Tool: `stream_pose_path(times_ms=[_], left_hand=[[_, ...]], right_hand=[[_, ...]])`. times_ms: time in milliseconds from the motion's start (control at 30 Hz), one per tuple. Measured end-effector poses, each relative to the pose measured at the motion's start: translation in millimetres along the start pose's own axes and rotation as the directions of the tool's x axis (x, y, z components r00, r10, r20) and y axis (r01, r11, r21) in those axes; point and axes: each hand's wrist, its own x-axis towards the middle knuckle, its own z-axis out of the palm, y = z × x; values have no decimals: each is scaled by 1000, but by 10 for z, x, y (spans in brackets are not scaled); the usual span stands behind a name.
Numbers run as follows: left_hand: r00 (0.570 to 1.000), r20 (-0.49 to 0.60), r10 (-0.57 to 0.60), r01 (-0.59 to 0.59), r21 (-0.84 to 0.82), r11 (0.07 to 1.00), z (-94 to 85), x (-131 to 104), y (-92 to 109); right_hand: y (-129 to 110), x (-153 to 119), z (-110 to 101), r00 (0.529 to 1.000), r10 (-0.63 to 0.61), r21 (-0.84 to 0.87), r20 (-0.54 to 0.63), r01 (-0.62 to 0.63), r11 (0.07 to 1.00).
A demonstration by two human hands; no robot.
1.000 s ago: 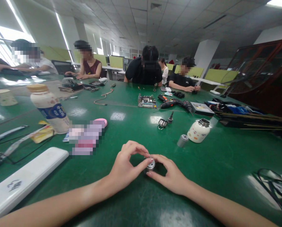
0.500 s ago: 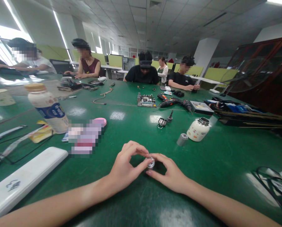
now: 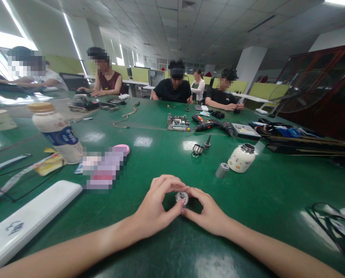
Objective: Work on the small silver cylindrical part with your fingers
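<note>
A big, smooth, shiny green table fills the lower frame. At left stands a tall, capped plastic bottle. The left hand and right hand, lower middle, curl their fingers and thumbs in a pinch. At right sits a round cream jar, open; its inside is hidden. Smallest is the round grey metal piece pinched between both hands; the left thumb is lower than before, so more top shows.
</note>
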Motion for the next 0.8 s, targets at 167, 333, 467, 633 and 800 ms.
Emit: stream_pose_path(times_ms=[167,333,467,633,800], left_hand=[[1000,-17,-26,26,5,1000,5,18,-12],[994,-71,-85,81,-56,995,-7,61,-9],[973,-192,-125,137,49,989,-51,114,-158],[959,-129,-253,274,185,944,-76,134,-491],[956,-76,-284,294,241,925,-48,85,-624]], right_hand=[[-17,4,-4,1000,8,9,3,-8,1000],[-15,1,-1,1000,27,3,0,-27,1000],[-7,-8,-2,999,44,-4,9,-44,999],[-35,-15,-17,998,58,3,20,-58,998],[-44,-5,-21,998,56,-5,20,-56,998]])
